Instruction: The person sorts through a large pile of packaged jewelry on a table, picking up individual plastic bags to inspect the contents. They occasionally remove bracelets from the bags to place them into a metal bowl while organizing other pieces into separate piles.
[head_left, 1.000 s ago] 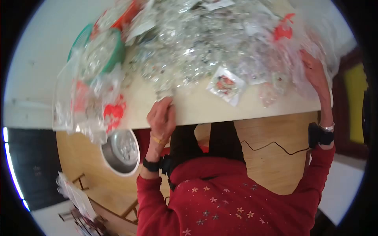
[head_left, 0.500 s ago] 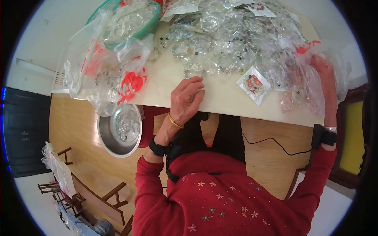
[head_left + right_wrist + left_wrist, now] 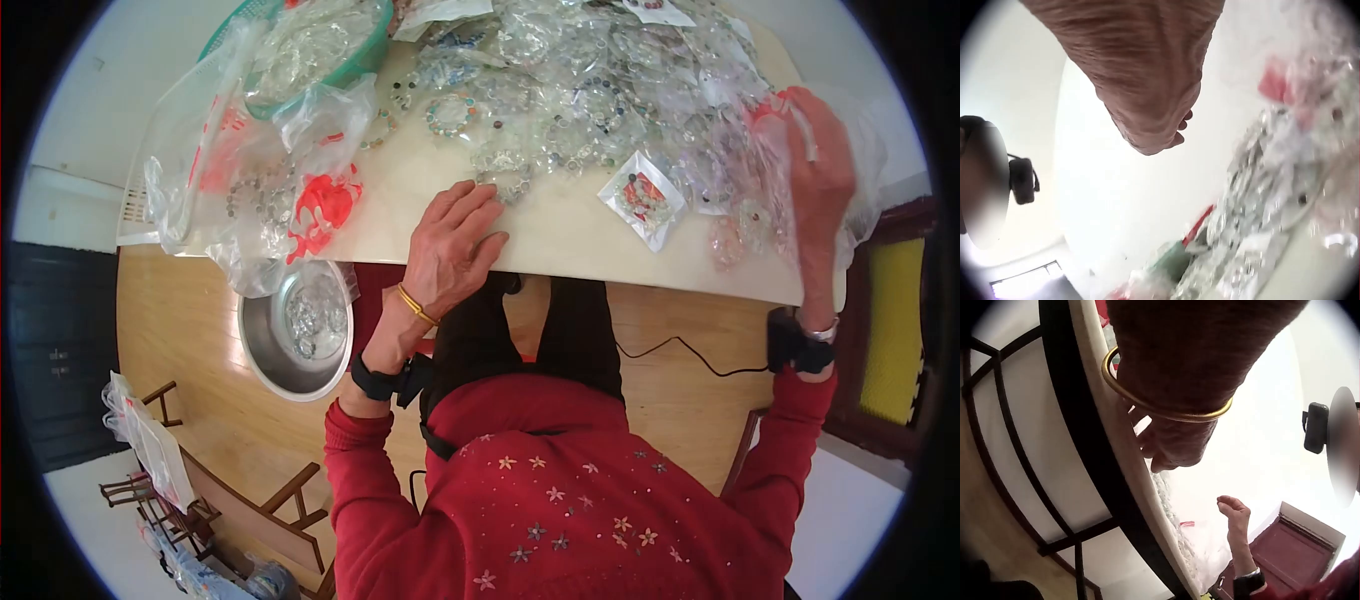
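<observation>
In the head view my left hand [image 3: 450, 245] lies at the front of the table, fingers extended and side by side, thumb apart. Its fingertips are right at a clear-bagged bracelet [image 3: 508, 182] at the near edge of a large pile of bagged bracelets [image 3: 600, 100]. The right hand [image 3: 822, 165] is raised over a clear plastic bag [image 3: 775, 190] with red print at the table's right. Its fingers are loosely bent, and nothing shows between them in the left wrist view. A white packet [image 3: 643, 202] with a red picture lies between the hands.
A green basket [image 3: 375, 50] full of clear packets stands at the back left. Before it lies a red-printed plastic bag [image 3: 325, 210] with bracelets inside. Below the table's front edge [image 3: 570, 278], a steel basin [image 3: 262, 345] holds more packets. A dark cable [image 3: 700, 365] crosses the floor.
My right hand has come up off the plastic bag. The left hand's fingers, bent a second ago, have straightened near the bracelet. The head view has also shifted.
</observation>
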`<state>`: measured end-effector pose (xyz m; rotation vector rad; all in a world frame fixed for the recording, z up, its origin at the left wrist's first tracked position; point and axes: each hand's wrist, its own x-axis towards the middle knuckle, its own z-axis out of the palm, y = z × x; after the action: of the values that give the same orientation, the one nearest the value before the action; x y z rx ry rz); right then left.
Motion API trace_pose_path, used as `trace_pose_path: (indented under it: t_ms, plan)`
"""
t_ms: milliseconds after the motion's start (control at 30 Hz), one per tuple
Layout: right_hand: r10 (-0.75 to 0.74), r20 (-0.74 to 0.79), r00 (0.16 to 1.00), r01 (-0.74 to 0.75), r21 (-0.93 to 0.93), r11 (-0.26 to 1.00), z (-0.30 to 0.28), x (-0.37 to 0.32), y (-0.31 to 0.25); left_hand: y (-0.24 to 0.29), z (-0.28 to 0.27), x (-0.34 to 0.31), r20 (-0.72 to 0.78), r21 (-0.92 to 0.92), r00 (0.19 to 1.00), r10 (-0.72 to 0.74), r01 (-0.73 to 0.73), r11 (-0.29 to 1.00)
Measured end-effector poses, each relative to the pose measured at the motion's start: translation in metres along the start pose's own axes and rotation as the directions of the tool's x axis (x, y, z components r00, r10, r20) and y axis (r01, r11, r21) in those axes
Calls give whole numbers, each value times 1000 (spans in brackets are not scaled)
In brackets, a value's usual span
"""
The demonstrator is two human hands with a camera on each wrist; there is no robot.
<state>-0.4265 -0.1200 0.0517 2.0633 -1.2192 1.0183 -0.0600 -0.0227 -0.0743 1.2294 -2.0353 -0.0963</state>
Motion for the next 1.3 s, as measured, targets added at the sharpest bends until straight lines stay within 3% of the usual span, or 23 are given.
trace_pose_path:
  t_ms: [67, 133, 233, 367, 467, 567, 600, 733, 967, 1133, 1233, 1300]
  plan:
    - [-2, 105, 994, -19, 193, 981, 15, -24, -26, 1, 3, -1, 5, -38, 1000, 9, -8, 999]
    - [-94, 188, 978, 25, 341, 940, 29, -52, -59, -1, 4, -2, -13, -26, 1000, 16, -16, 1000]
    - [-124, 358, 925, -21, 375, 927, 38, -83, -99, -4, 0, -4, -10, -15, 1000, 20, -20, 1000]
    - [-118, 403, 908, -35, 353, 935, 50, -99, -104, 2, -4, -7, 19, -5, 1000, 2, -2, 1000]
    - [-130, 387, 913, -3, 324, 946, 61, -97, -92, 8, -4, -3, 15, -9, 998, -53, 53, 999]
    - [-130, 358, 925, 19, 297, 955, 72, -96, -87, 15, -4, 9, 84, 64, 983, 164, -170, 983]
    - [-122, 337, 933, 20, 290, 957, 76, -96, -88, 13, -2, 11, 84, 62, 982, 166, -172, 983]
    - [-101, 335, 937, -6, 304, 953, 76, -95, -87, -11, -1, 25, 171, 261, 977, 131, -173, 950]
    - [-67, 330, 942, -54, 345, 937, 76, -94, -88, -72, -9, 55, 116, 619, 992, -47, -35, 784]
    - [-58, 325, 944, -66, 360, 931, 75, -93, -86, -76, -8, 70, 99, 704, 990, -101, 2, 710]
    - [-54, 328, 943, -70, 355, 932, 71, -96, -82, -55, -7, 68, 133, 762, 964, -230, 49, 646]
    - [-72, 312, 947, -54, 376, 925, 76, -94, -84, -43, 2, 61, 188, 635, 951, -247, 75, 769]
